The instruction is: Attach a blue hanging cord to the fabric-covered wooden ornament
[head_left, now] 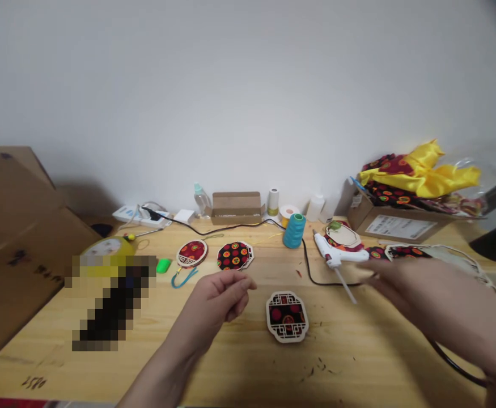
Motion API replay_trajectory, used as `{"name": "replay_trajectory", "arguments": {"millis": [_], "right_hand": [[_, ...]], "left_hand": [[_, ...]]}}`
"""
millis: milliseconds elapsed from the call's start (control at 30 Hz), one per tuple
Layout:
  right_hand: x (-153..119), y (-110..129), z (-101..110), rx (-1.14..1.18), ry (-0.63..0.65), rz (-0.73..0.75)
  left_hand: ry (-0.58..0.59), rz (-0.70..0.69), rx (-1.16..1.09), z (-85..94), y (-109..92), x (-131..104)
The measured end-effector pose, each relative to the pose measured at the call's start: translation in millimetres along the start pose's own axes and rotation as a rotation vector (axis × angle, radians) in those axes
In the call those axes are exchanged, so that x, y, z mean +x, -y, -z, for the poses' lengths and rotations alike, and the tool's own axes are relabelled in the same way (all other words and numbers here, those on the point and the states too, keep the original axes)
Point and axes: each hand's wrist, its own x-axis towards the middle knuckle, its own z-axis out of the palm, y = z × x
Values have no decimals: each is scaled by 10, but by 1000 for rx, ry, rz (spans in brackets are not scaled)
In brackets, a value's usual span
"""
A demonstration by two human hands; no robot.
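Observation:
My left hand point(226, 296) hovers over the middle of the table, its fingers curled in and the thumb against them, with nothing visible in it. Just to its right lies a wooden-framed ornament point(288, 317) with lattice cutouts over dark red and black patterned fabric. My right hand point(394, 286) is smeared by motion at the right, close to the handle of a white glue gun point(336, 252). Whether its fingers touch the gun or its black cord cannot be made out. A clear glue stick point(345, 286) juts from the gun toward me.
Behind the hands are a round ornament point(191, 253), a patterned fabric piece point(234, 256), a green object point(163, 266) and a teal thread spool point(294, 231). A cardboard box point(22, 243) stands left; a fabric-filled box point(394, 222) stands right. Dark scraps point(316, 368) lie in front.

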Motion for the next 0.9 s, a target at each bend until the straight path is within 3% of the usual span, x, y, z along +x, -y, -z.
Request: {"name": "replay_trajectory", "arguments": {"millis": [33,100,267,333,400,500,633,733,900], "right_hand": [[118,37,-9,-76,-10,23],[320,162,-82,18,22,135],[518,423,-510,712,344,127],[529,423,-629,792,480,131],[536,384,-657,740,537,100],[565,314,-554,605,496,41],[662,287,-303,531,487,95],[761,330,-146,616,469,124],[897,411,-65,829,322,115]], "left_hand": [[12,-4,-1,-39,-11,11],[44,-19,14,-127,-44,33],[107,-90,102,-299,-183,88],[104,-112,128,-327,-224,116],[90,-115,133,-335,-233,152],[94,-111,123,-325,-196,220],[202,-162,174,-321,-170,320],[255,-223,220,-359,-269,402],[222,-394,235,-500,-540,561]]}}
